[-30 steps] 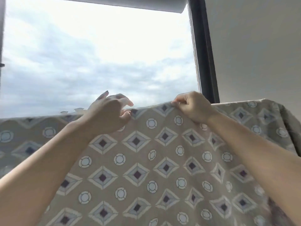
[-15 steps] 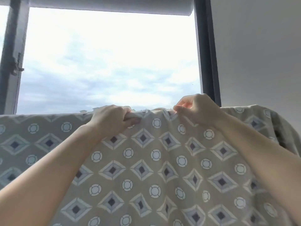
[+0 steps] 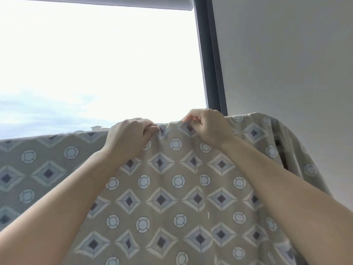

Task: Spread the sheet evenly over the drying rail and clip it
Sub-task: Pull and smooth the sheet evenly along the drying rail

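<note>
Sheet: is draping over the rail it is hiding, and is bunching at the right end, so it is risking uneven drying.
Left grip: is clenching the top fold; a tug could slide the sheet off.
Right grip: is pinching the fold nearby, puckering it.

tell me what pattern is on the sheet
Beige sheet printed with blue-grey diamonds and pale ringed circles, seen in the head view.

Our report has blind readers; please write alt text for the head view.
The left hand and right hand grip the top edge of a hanging beige sheet patterned with diamonds and circles, bunching it between them. Behind is a bright window with cloudy sky, and a grey wall at the right.
</note>
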